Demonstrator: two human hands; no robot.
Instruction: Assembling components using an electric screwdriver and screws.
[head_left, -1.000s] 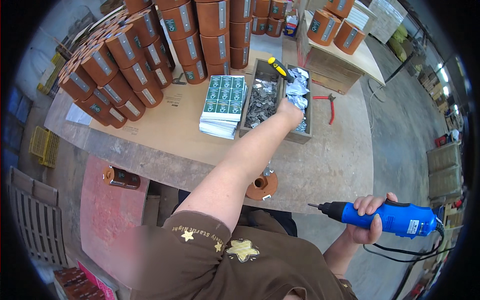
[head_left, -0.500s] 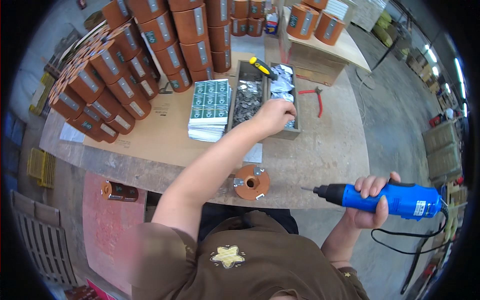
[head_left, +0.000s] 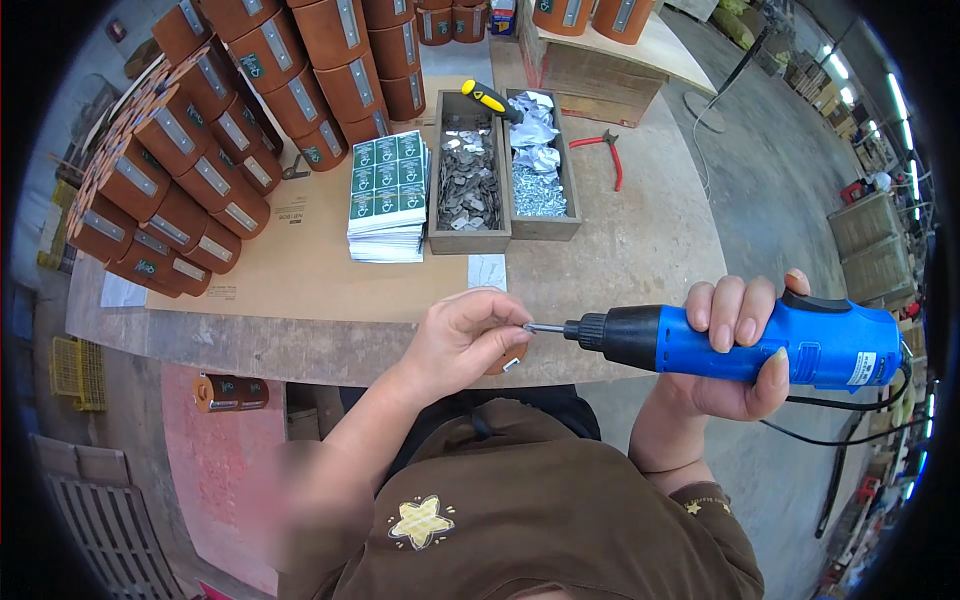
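Note:
My right hand [head_left: 742, 345] is wrapped around a blue electric screwdriver [head_left: 790, 343] with a black nose, its bit pointing left. Thumb and fingers of my left hand [head_left: 472, 335] are pinched together right at the tip of the bit [head_left: 546, 328]; what they hold there is too small to make out. Below and behind those fingers sits a brown round piece [head_left: 508, 360], mostly hidden, with a small metal clip showing at its edge. Beyond my hands stands a two-part wooden box [head_left: 470, 241], with dark flat metal pieces [head_left: 470, 185] on the left and small silver pieces [head_left: 540, 195] on the right.
A yellow-and-black-handled tool [head_left: 490, 100] lies across the box. Red-handled pliers [head_left: 612, 160] lie to its right, a stack of green-and-white label sheets [head_left: 388, 195] to its left. Stacked brown cylinders [head_left: 180, 190] fill the far left. A black cord [head_left: 850, 400] trails from the screwdriver.
My left hand has come back from the box's right compartment to the bit's tip, over the brown round piece. My right hand has brought the screwdriver left and slightly up.

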